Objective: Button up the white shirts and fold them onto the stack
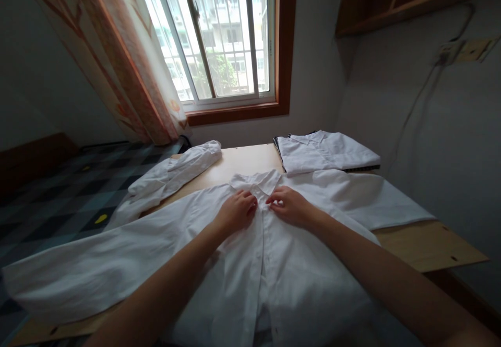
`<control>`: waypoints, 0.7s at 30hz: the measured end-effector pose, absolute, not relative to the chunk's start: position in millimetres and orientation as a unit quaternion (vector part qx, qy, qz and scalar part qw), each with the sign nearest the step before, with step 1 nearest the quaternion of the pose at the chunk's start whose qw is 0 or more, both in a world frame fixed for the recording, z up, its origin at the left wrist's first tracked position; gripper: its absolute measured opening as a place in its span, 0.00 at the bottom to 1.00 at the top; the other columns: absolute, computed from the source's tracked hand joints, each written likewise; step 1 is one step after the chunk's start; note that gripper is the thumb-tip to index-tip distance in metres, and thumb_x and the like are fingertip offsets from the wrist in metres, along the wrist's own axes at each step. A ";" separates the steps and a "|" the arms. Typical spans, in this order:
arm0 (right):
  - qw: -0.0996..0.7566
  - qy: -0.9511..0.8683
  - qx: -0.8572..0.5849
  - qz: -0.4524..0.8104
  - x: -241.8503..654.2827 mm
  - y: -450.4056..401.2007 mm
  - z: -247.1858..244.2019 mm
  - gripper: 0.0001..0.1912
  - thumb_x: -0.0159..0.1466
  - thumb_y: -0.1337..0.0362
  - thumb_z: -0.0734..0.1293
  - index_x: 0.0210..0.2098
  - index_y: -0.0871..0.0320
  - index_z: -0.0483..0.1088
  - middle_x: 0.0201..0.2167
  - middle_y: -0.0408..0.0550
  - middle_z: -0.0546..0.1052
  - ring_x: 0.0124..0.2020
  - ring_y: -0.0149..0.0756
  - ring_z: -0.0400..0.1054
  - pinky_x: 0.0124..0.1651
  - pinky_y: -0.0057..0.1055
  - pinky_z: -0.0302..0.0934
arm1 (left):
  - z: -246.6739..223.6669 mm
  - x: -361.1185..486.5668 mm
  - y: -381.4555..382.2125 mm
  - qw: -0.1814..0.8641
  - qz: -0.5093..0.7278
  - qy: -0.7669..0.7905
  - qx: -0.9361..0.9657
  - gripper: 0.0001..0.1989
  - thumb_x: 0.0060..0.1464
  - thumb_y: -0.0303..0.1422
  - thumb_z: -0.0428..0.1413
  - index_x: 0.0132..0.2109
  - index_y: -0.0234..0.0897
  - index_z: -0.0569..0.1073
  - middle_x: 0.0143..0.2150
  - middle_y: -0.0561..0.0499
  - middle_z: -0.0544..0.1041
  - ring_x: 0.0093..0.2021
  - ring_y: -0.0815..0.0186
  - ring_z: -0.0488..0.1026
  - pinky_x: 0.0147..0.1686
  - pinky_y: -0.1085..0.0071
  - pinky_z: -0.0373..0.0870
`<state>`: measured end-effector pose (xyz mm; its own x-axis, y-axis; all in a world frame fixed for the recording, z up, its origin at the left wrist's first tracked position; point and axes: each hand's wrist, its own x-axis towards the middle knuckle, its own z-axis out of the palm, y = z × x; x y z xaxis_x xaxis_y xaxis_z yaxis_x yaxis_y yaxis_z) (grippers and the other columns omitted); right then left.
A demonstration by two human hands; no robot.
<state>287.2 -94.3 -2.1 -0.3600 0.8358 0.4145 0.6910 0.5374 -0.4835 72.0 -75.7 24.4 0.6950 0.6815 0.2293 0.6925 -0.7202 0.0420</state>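
A white button-up shirt (313, 263) lies face up across the wooden board, its collar (266, 181) pointing away from me and both sleeves spread sideways. Just below the collar, my left hand (239, 210) pinches the left front edge with curled fingers. Opposite it, my right hand (287, 205) closes on the right front edge, thumb and fingertips together. A small gap separates the two hands. Lower down, the two front edges lie apart, with small buttons along the placket.
Folded white shirts (329, 151) are stacked on the board's (250, 158) far right. A crumpled white garment (176, 169) lies far left, beside a checked bed cover (43, 206). A window (219, 39) and curtain (117, 60) stand behind; a cable (417, 102) hangs on the right wall.
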 end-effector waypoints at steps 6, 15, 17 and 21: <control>0.247 -0.863 -0.439 0.039 270.0 -98.4 -2.9 0.04 0.64 0.67 0.70 0.35 0.58 0.78 0.36 0.50 0.78 0.40 0.39 0.69 0.47 0.34 0.60 | -1.9 63.6 -68.8 -0.031 -0.209 -0.350 -0.913 0.10 0.62 0.30 0.49 0.44 0.38 0.74 0.43 0.45 0.74 0.47 0.58 0.69 0.52 0.59 0.68; 0.180 -0.871 -0.457 -0.008 259.5 -104.1 4.3 0.08 0.68 0.71 0.62 0.40 0.62 0.74 0.40 0.56 0.76 0.43 0.42 0.68 0.46 0.35 0.61 | 2.1 64.1 -66.3 -0.084 -0.223 -0.330 -0.914 0.11 0.58 0.27 0.51 0.43 0.38 0.77 0.42 0.45 0.75 0.46 0.59 0.69 0.51 0.60 0.69; 0.203 -0.858 -0.472 0.025 263.3 -100.9 1.8 0.08 0.67 0.73 0.62 0.39 0.62 0.74 0.39 0.54 0.75 0.43 0.40 0.68 0.48 0.34 0.61 | 4.8 64.8 -68.5 -0.089 -0.215 -0.325 -0.917 0.11 0.57 0.26 0.51 0.42 0.38 0.78 0.41 0.46 0.76 0.46 0.58 0.69 0.51 0.60 0.68; 0.286 -0.832 -0.462 0.112 272.9 -94.1 -2.6 0.09 0.64 0.76 0.63 0.37 0.62 0.75 0.36 0.50 0.75 0.40 0.36 0.68 0.46 0.30 0.61 | 11.4 65.0 -72.3 -0.114 -0.205 -0.313 -0.920 0.12 0.54 0.25 0.52 0.41 0.39 0.79 0.40 0.47 0.76 0.44 0.59 0.69 0.51 0.60 0.68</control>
<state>272.9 -94.1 -2.6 -0.4097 0.8325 0.3730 0.7045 0.5485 -0.4503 65.0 -72.3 11.4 0.7201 0.6229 0.3058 0.5297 -0.7781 0.3376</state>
